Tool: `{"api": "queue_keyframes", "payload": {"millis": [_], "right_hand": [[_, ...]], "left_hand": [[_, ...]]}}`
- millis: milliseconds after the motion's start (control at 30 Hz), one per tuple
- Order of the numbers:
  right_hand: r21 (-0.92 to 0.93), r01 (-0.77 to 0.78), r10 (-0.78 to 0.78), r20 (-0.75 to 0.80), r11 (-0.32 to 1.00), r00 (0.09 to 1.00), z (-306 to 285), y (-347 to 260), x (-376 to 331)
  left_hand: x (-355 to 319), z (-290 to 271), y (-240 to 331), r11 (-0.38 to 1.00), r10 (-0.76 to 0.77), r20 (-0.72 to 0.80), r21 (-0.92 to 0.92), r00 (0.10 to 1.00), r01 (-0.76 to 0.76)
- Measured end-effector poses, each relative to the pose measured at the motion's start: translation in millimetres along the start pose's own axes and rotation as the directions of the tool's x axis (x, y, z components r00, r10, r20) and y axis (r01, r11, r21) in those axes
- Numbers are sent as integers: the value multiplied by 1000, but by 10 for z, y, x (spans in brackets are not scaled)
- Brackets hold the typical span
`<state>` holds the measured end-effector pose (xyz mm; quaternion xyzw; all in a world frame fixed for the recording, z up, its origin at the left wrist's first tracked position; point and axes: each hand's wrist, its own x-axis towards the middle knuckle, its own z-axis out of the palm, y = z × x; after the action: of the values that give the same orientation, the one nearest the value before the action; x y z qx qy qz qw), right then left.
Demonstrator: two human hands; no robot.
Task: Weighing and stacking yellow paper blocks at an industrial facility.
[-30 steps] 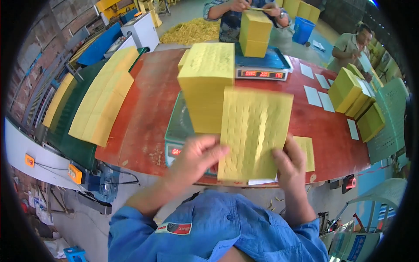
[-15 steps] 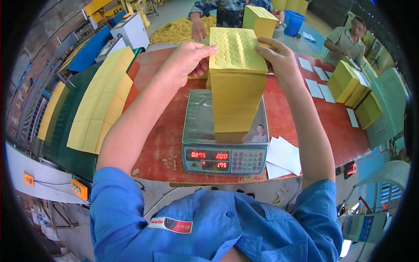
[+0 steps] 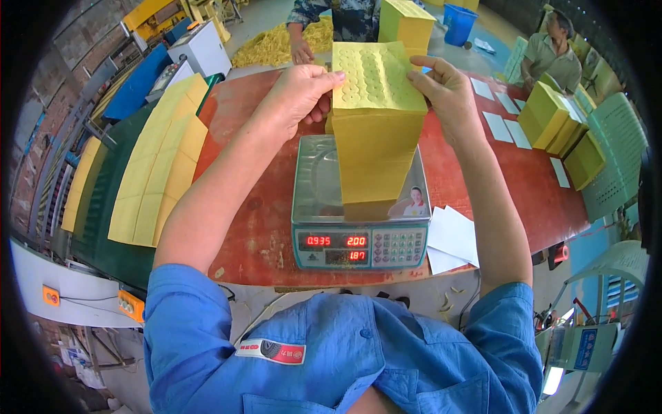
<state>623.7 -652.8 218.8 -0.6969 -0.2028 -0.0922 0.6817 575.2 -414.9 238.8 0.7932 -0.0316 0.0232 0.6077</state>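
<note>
While the stack (image 3: 378, 138) stands on the scale (image 3: 360, 247), the left hand (image 3: 298, 98) and right hand (image 3: 447, 93) touch its top's opposite edges; whether either grips it, I cannot tell.

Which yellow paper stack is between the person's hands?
The tall stack on the scale, flanked by left hand and right hand; other stacks stand beyond or aside.
</note>
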Motion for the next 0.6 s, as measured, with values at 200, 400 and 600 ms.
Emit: {"api": "queue_keyframes", "payload": {"millis": [200,400,600], "right_hand": [[-265,107,-117,-25,958,993,-31,6,35],[-452,165,-209,-50,877,977,-24,23,-96],[-413,200,-260,-95,889,961,-141,179,-187]], "left_hand": [[-48,50,-14,999,28,-45,-37,999,-30],[-109,152,-144,999,24,-81,-24,996,-26],[-338,291,-135,981,189,-238,86,953,-173]]}}
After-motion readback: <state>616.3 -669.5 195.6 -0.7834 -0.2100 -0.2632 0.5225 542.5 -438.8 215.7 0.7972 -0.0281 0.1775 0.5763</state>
